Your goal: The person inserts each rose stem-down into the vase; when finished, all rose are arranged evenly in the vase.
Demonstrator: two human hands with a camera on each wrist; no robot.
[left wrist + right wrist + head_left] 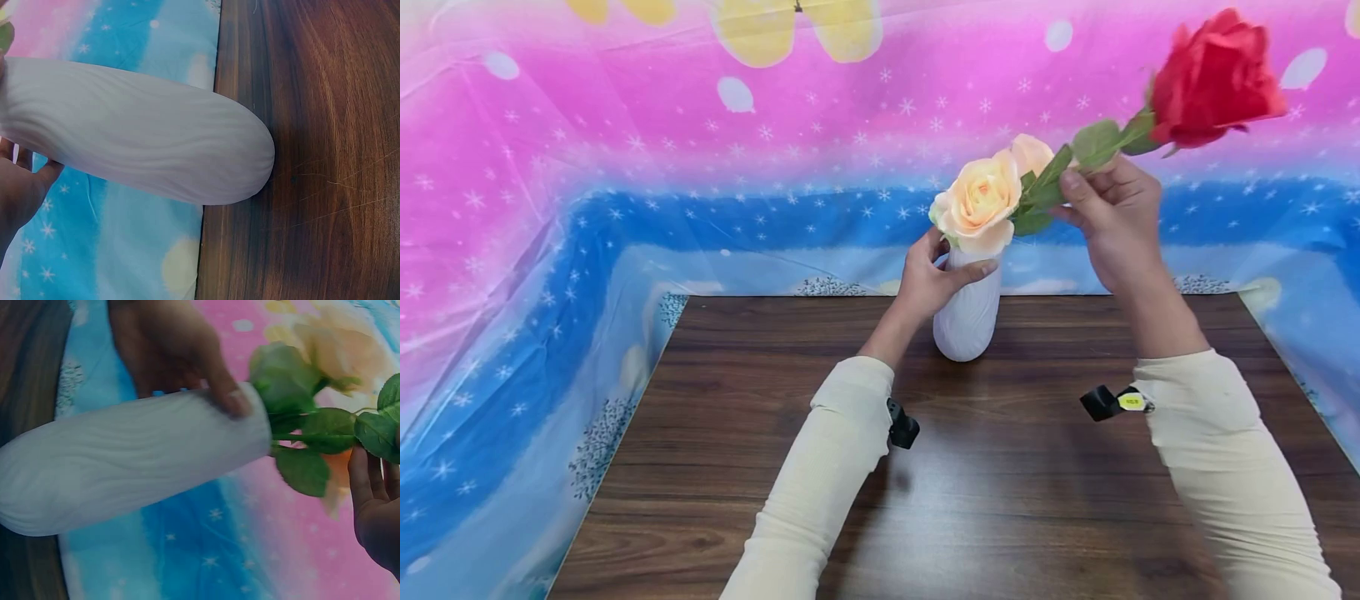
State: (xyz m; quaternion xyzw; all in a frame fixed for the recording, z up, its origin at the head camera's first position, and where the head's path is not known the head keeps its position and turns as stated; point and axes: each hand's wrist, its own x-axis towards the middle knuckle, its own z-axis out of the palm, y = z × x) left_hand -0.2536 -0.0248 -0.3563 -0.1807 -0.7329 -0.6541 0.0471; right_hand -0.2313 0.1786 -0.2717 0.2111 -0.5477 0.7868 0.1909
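Observation:
My left hand (928, 279) holds a white, wavy-ribbed vase (967, 312) near its mouth, the thumb lying across the front. The vase stands upright on the table. Peach-coloured roses (981, 200) rise from its top. With my right hand (1116, 212) I pinch the leafy stem of a red rose (1217, 79), whose bloom leans up to the right. In the right wrist view, a green stem (334, 435) with leaves runs to the vase's mouth; how deep it reaches inside is hidden. The left wrist view shows the vase's rounded base (250, 156) on the wood.
The dark wooden table (737, 433) ends just behind the vase. A pink and blue cloth (760, 167) with snowflakes hangs behind it and along the sides. Small black cameras (904, 425) sit at both cream sleeve cuffs.

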